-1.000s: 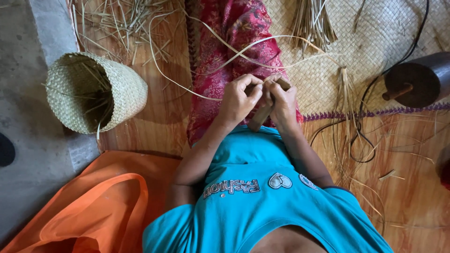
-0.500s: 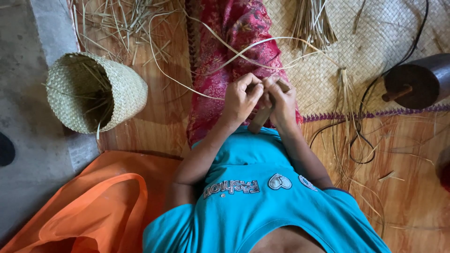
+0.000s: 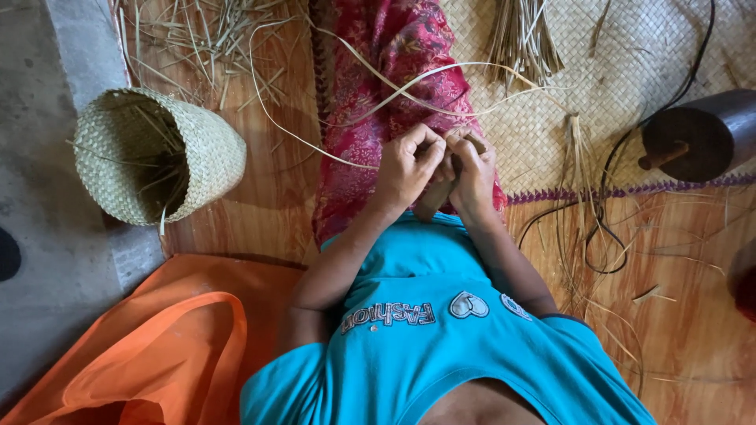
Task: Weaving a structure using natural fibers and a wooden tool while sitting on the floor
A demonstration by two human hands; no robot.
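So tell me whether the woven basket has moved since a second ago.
No. The basket lies on its side at the same spot on the floor, left of the red cloth.

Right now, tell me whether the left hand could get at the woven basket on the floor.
Probably yes. The left hand is on the basket's side with only bare wooden floor between, though its fingers pinch pale straw strips.
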